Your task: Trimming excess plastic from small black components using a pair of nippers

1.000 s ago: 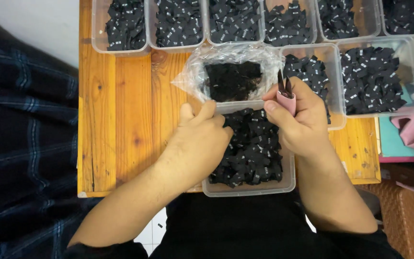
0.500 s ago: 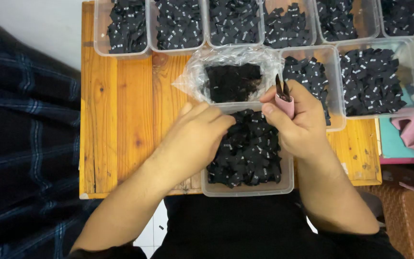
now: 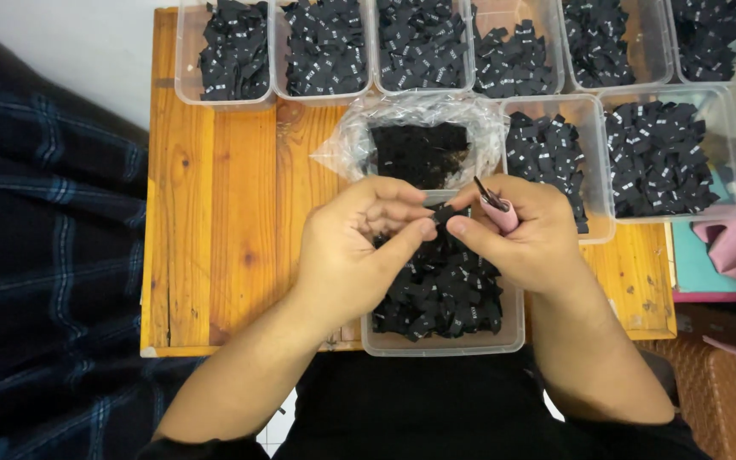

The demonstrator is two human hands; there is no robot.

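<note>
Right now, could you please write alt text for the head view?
Two hands, left hand and right hand, pinch a small black label over a clear tub of black labels. The right also holds pink-handled snips; more tubs line the wooden table.

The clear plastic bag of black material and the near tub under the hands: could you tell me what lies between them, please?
Nothing separate: in the head view the plastic bag meets the near tub; both hands hover there, pinching a small black label.
</note>
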